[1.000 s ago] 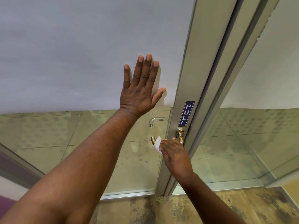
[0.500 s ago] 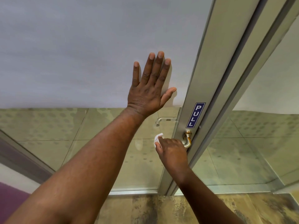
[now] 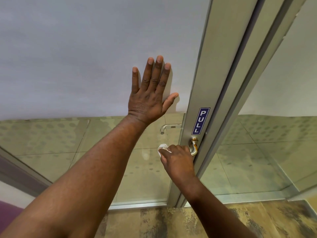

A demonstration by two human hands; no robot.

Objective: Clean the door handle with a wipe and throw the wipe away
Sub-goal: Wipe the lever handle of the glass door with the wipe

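Observation:
A metal lever door handle (image 3: 193,146) juts from the grey door frame (image 3: 202,86), just under a blue PULL sign (image 3: 200,121). My right hand (image 3: 178,160) is closed around the lever with a white wipe (image 3: 162,147) wrapped over it; only a crumpled end of the wipe shows at the hand's left. Most of the lever is hidden by the hand. My left hand (image 3: 151,93) lies flat, fingers spread, against the frosted glass of the door (image 3: 85,57), above and left of the handle.
A second handle (image 3: 167,127) shows through the clear lower glass on the door's far side. A fixed glass panel (image 3: 274,134) stands to the right of the frame. Mottled brown floor (image 3: 188,222) lies below, and a purple surface (image 3: 8,213) sits at the lower left.
My right hand has slid with the wipe along the lever toward its free end. The view has shifted, so the door sits further right. My left hand stays flat on the glass.

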